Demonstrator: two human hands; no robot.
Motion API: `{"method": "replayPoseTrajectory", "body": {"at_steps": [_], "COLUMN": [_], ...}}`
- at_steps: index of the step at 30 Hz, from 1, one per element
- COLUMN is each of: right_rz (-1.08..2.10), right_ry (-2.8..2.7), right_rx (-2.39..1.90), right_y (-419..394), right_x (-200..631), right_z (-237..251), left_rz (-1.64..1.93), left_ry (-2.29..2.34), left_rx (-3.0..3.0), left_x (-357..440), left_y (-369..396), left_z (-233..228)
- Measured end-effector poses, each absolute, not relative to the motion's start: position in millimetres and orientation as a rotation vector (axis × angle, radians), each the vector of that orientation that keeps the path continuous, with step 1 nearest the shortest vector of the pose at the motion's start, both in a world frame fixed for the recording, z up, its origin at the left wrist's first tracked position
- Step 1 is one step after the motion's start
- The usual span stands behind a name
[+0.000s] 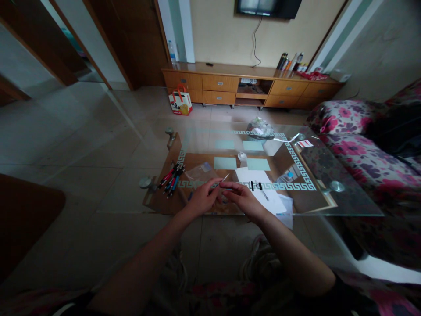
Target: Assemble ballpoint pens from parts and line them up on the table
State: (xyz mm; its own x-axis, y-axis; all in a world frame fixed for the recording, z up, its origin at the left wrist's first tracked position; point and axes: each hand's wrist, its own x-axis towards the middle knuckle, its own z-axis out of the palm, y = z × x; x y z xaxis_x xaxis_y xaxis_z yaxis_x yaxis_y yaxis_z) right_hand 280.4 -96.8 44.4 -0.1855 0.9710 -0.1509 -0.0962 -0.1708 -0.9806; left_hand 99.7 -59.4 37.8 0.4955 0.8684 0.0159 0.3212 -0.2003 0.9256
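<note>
Over the near edge of the glass table, my left hand (204,196) is closed, with a thin pale stick (225,177), like a pen refill, poking out past its fingertips. My right hand (242,198) meets it from the other side, its fingers bent together around something small that I cannot make out. Just right of the hands, a white paper sheet (274,202) carries a slim pen part (265,195) and two short black pieces (260,186). A bunch of pens (171,180) in red, blue and black lies to the left.
The glass table (355,197) has a clear plastic bag (197,172), a small white round item (242,156) and a bag-filled basket (259,129) on or under it. A bottle with a blue cap (289,175) shows at right. Beside it stands a flowered sofa (348,149).
</note>
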Motion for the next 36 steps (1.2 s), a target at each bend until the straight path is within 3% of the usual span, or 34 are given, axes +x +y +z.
{"method": "replayPoseTrajectory", "body": {"at_steps": [9,15,23,36], "right_rz": [1.472,1.116,0.756,0.456], "right_ry": [-1.109,-1.027,-1.428,-1.740], "right_rx": [-1.267,-1.417,-1.874,-2.338], "right_y": [-92,-79,-80,-81], "right_x": [290,327,341,338], "right_z": [53,57,47,28], "left_rz": [0.618,0.609,0.660,0.727], "left_ry": [0.941,0.977,0.996,1.103], "left_rx": [1.685,1.615,1.407,0.991], "left_x": [102,100,104,104], "left_y": [-62,-62,-57,-57], "left_z": [35,38,34,48]}}
